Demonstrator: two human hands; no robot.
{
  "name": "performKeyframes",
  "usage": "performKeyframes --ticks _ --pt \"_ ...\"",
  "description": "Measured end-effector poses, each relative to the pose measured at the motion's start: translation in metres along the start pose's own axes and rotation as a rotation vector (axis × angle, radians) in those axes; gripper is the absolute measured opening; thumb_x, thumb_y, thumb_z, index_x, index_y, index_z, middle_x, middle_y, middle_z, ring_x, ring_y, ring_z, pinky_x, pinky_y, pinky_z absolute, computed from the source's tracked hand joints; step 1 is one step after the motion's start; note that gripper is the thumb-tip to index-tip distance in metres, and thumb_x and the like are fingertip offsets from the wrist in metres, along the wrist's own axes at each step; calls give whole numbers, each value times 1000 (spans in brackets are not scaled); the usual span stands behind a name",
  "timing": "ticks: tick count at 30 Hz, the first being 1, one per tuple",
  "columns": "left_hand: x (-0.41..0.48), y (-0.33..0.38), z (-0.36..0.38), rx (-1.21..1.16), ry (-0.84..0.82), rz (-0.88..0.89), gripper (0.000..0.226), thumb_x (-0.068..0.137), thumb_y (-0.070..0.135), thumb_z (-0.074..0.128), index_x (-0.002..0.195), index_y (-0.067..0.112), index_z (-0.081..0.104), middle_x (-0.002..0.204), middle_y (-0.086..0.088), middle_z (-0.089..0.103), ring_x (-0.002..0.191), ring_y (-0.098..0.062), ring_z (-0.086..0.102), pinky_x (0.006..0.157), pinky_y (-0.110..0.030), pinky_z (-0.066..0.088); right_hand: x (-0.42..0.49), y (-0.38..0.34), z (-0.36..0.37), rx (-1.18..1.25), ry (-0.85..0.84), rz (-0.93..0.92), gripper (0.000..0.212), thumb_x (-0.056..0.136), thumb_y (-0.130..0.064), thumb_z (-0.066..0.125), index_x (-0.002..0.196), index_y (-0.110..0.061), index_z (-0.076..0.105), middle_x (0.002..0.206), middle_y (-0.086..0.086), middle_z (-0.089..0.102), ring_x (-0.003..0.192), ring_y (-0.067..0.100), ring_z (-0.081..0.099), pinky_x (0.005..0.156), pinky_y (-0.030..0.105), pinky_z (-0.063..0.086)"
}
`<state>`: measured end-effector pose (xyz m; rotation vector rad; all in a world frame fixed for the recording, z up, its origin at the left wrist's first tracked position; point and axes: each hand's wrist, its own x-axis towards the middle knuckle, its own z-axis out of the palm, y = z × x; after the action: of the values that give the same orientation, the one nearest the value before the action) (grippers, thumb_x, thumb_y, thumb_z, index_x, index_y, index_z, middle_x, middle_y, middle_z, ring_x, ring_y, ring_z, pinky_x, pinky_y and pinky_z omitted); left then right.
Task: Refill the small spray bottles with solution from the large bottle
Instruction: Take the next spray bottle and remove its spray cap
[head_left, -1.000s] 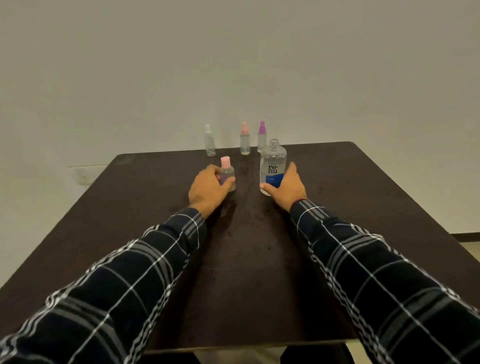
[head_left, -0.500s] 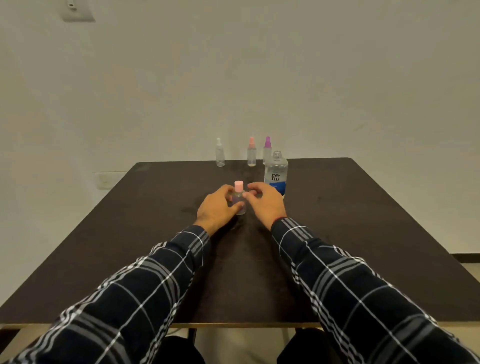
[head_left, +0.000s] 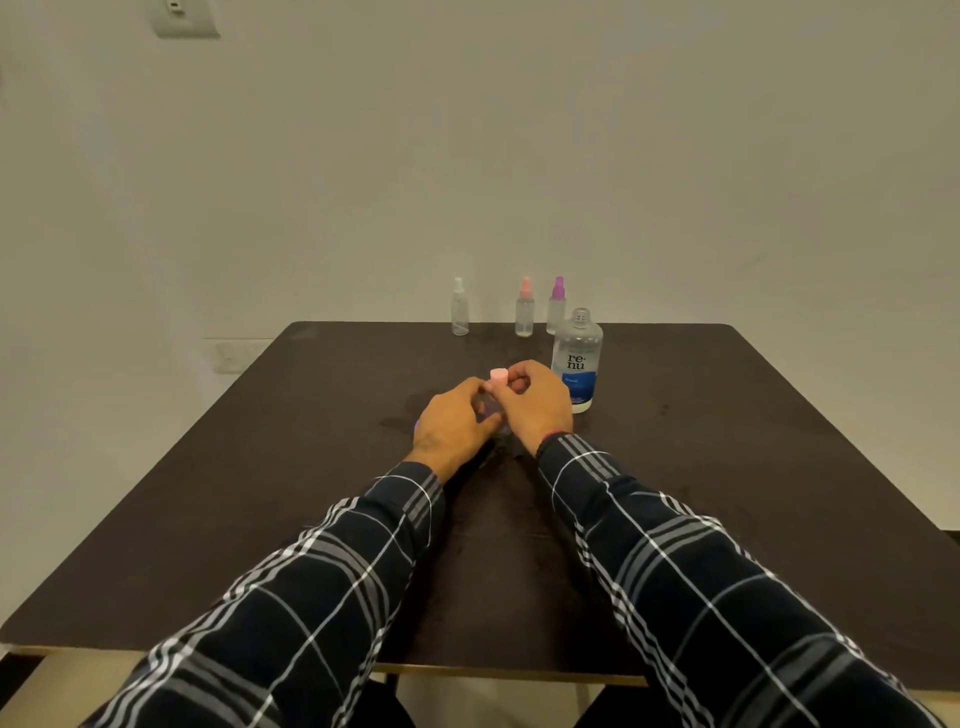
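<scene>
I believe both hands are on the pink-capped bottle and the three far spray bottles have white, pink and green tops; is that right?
The head view shows the rightmost spray bottle with a purple top, not green. The white-topped bottle, the pink-topped bottle, and left hand and right hand on the pink-capped bottle are right.

The left hand (head_left: 454, 423) and right hand (head_left: 537, 405) meet round the small pink-capped bottle (head_left: 498, 375) at mid-table, and the uncapped large bottle (head_left: 576, 358) stands just beside the right hand, blocking the way out to the far right. Along the far edge the white-capped spray bottle (head_left: 460, 314), pink-capped spray bottle (head_left: 524, 312) and purple-capped spray bottle (head_left: 557, 306) form a row, the purple one close behind the large bottle. Open table (head_left: 260, 493) lies wide on both outer sides, with a passable strip between row and hands.
</scene>
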<state>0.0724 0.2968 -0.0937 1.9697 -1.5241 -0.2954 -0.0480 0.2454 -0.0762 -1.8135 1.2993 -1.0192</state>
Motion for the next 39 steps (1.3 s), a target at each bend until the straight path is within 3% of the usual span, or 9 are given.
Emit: performKeyframes --ticks 8,12,15,18,22,28,34,37,39 --pt "-1 3 -3 -21 -25 -3 36 90 39 69 122 28 56 106 5 67 97 -16 64 92 -40 54 -3 4 2 64 -163 -9 48 99 -33 56 144 -23 43 127 0 54 114 16 57 99 42 53" --pt "-2 3 -3 -32 -19 0 35 90 39 70 121 27 58 104 6 68 97 -15 65 91 -38 54 -2 1 4 146 -53 82 48 87 -36 73 121 -22 42 93 -1 60 85 17 66 77 42 61" --pt "-1 4 -3 -26 -31 -11 37 90 41 69 123 28 56 107 5 67 98 -15 64 93 -40 55 -1 2 6 93 -21 58 26 90 -33 70 109 -23 55 99 -3 61 91 13 63 81 41 60" --pt "-1 4 -3 -28 -29 -15 41 91 39 69 127 27 55 113 3 68 102 -17 64 95 -41 54 -1 4 6 115 -110 5 33 100 -24 55 133 -22 57 127 0 57 110 16 59 95 42 56" --pt "-1 4 -3 -21 -30 -17 34 91 37 69 121 27 57 106 4 67 96 -16 64 92 -41 55 -3 2 3 92 -176 -8 65 98 -32 58 155 -26 28 137 2 45 123 18 50 108 40 45" --pt "0 4 -2 -17 -26 -14 37 89 41 70 121 29 56 107 6 68 96 -15 64 90 -41 55 1 0 8 92 -19 20 31 90 -30 70 116 -23 55 110 -1 58 100 15 60 88 43 58" --pt "-2 5 -2 -2 -14 -10 38 90 40 70 123 27 56 103 7 66 94 -14 64 87 -36 54 1 5 1 106 -191 -29 44 100 -24 54 143 -32 48 138 2 46 125 21 52 100 44 53" --pt "-2 4 -2 -13 -7 -1 32 90 38 69 118 27 57 97 9 64 91 -13 63 80 -31 52 -3 4 -1 103 -161 -17 59 92 -29 68 144 -27 42 125 -5 53 115 14 55 99 42 52" --pt "-2 5 -1 -10 -19 -7 34 90 38 69 119 28 56 101 9 64 93 -12 62 84 -32 52 -1 3 -1 108 -93 -10 42 90 -29 71 127 -24 52 112 -6 59 106 15 60 92 39 56"
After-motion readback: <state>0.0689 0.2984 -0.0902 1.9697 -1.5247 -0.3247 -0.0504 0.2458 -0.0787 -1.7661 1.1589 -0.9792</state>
